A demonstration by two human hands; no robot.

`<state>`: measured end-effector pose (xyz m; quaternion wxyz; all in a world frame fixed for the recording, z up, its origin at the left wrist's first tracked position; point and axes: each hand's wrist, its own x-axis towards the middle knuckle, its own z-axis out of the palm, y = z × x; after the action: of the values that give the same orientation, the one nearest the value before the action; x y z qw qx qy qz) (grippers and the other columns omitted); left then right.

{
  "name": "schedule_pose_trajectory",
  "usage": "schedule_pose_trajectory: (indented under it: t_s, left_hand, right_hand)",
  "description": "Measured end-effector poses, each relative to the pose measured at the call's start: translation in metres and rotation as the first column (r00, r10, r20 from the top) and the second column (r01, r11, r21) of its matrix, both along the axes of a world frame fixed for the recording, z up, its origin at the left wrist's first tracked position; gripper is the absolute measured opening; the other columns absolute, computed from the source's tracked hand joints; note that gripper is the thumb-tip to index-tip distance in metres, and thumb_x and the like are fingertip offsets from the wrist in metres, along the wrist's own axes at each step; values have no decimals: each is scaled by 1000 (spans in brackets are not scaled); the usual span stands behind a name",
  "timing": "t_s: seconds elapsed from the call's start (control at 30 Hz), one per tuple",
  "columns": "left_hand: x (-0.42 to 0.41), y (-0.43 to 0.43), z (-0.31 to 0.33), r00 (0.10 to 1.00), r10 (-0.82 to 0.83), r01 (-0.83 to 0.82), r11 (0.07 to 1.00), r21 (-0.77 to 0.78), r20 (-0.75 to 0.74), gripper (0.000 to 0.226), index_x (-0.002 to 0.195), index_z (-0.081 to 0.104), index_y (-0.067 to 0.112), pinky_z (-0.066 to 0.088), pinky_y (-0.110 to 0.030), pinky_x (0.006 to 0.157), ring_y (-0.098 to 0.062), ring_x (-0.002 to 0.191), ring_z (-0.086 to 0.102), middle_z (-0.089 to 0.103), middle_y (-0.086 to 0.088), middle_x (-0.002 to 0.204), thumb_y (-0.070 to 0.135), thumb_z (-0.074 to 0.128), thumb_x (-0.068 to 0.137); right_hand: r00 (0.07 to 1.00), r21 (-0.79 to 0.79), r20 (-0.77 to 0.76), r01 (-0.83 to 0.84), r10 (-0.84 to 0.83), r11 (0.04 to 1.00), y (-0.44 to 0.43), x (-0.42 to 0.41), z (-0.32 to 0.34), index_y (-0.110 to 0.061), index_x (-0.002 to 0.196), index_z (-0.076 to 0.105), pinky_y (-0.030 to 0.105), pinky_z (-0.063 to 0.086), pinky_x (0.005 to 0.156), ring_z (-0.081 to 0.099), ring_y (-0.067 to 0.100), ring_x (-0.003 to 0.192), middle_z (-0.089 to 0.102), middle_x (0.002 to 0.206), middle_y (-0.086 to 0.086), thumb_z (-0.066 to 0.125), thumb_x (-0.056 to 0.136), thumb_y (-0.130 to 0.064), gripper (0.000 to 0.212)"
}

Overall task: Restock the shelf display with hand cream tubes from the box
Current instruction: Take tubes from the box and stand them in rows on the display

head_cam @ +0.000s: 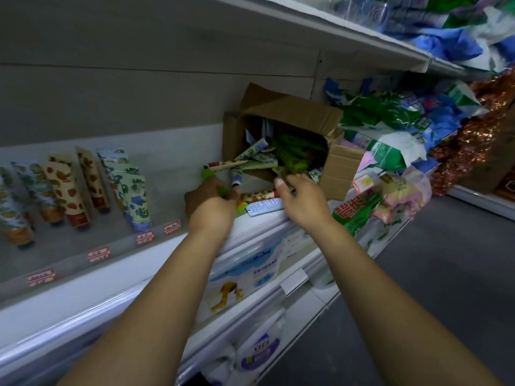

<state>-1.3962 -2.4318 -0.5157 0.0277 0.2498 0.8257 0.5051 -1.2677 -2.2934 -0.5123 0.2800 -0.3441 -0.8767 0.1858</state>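
On the shelf [164, 196], hand cream tubes [250, 164] are spilled from the tipped box [289, 107]; several are gripped by the left hand [214, 203], what the right hand [302, 200] holds cannot be told, and one should be drawn clear singly.

Bare forearms, left hand [214, 208] and right hand [304, 202].
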Motion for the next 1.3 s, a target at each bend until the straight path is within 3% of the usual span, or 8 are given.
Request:
schedule_pose_trajectory:
  t_s: [0.13,0.37,0.53,0.73,0.9,1.07,1.13,1.3]
  left_hand:
    - [0,-5,1,999,18,-21,996,84,36,28,105,65,12,46,-26,76,-28,94,67,71,-7,99,30,78,88]
    - [-3,-8,6,995,77,-81,995,55,66,32,124,57,7,39,-25,78,-31,101,63,67,-17,117,15,67,95]
    - [-5,-9,4,992,75,-85,992,97,96,27,116,58,7,38,-24,74,-24,91,58,67,-18,113,2,66,91]
    - [-5,-11,2,997,57,-65,988,141,59,20,106,60,8,45,-30,75,-28,91,61,65,-18,105,-3,58,89]
    - [-1,-12,4,996,70,-81,977,198,61,19,96,59,17,38,-21,57,-22,80,53,59,-7,90,-1,54,93]
    - [12,-20,4,988,92,-66,978,198,-128,18,107,61,11,36,-27,69,-21,74,49,57,-3,82,1,53,94]
    - [16,-21,6,977,79,-43,983,180,-197,19,108,61,10,35,-27,69,-21,73,49,56,-2,81,1,52,94]
    - [23,-25,11,963,65,8,964,267,-262,11,103,59,8,38,-28,67,-22,73,53,58,-3,80,2,54,96]
  right_hand:
    - [979,-61,201,-21,33,998,-10,-7,0,-22,142,54,41,31,113,22,28,151,43,155,11,23,108,-45,51]
    - [989,-52,50,-134,136,990,-18,0,0,-23,113,69,31,41,78,58,28,109,63,107,8,41,101,-56,44]
    - [963,-86,77,-252,259,964,-17,4,7,-27,130,65,33,38,110,39,13,121,48,113,-9,73,78,-62,63]
    - [946,-9,296,-132,129,991,-27,-13,24,-17,113,64,38,44,95,41,22,102,43,88,-6,75,75,-64,61]
    - [988,-151,72,-128,140,980,-15,-16,12,-19,106,63,19,36,60,57,20,96,61,105,2,79,71,-63,58]
    - [980,-240,-169,-143,104,960,-20,-10,18,-14,93,63,32,45,61,61,19,76,65,85,1,78,80,-52,43]
    - [963,-272,-252,-161,91,949,-26,-6,24,-18,82,59,25,39,55,53,11,65,58,72,-5,76,83,-48,34]
    - [901,-408,-432,-230,35,883,-44,12,46,-5,86,65,30,35,60,42,10,60,47,67,-4,71,86,-53,48]
